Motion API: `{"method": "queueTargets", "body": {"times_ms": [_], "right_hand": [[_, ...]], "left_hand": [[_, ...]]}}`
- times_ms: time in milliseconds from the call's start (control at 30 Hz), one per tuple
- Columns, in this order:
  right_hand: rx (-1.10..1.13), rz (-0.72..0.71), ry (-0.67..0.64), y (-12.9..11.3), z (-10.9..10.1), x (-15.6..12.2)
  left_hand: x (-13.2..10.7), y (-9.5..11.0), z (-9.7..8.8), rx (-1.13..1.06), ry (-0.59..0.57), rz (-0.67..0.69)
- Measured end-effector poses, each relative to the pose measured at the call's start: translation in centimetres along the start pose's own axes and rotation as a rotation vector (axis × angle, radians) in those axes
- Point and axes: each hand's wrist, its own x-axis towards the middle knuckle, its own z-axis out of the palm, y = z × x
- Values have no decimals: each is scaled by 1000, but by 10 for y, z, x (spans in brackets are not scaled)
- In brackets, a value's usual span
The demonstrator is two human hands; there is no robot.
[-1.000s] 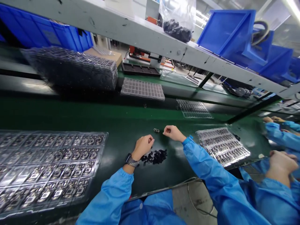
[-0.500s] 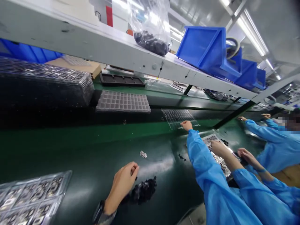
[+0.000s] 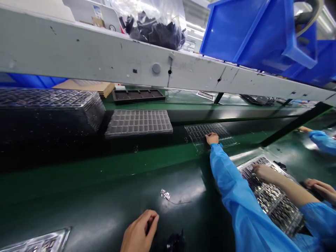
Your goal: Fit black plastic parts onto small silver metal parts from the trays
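My right hand (image 3: 212, 138) reaches far forward in a blue sleeve. Its fingers are bent down onto the near edge of an empty clear tray (image 3: 223, 132) at the far side of the green belt (image 3: 105, 210). At the bottom edge, my left hand (image 3: 139, 233) rests on the belt with fingers curled in a pinch; what it holds is hidden. A small pile of black parts (image 3: 174, 242) lies just right of it. One small metal part (image 3: 165, 194) lies loose on the belt ahead of it.
A co-worker's hands (image 3: 262, 172) work on a filled parts tray (image 3: 275, 203) at right. A grey cell tray (image 3: 139, 121) and a tall stack of clear trays (image 3: 52, 105) stand behind the belt. Overhead, a shelf (image 3: 105, 59) carries blue bins (image 3: 252, 31) and a bag of black parts (image 3: 154, 29).
My right hand left the belt near the loose part and stretched out to the clear tray. The view has tipped up and forward, so my left hand sits lower in frame.
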Motion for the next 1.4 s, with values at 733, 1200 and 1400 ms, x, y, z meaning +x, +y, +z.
{"method": "queueTargets", "body": {"times_ms": [733, 1200, 1400], "right_hand": [[138, -28, -31, -43, -47, -62], [98, -614, -301, -30, -68, -287], [-337, -573, -165, -68, -76, -221]], "left_hand": [[-1, 21, -7, 9, 25, 13], [1, 35, -18, 10, -39, 6], [1, 34, -16, 21, -1, 40]]}}
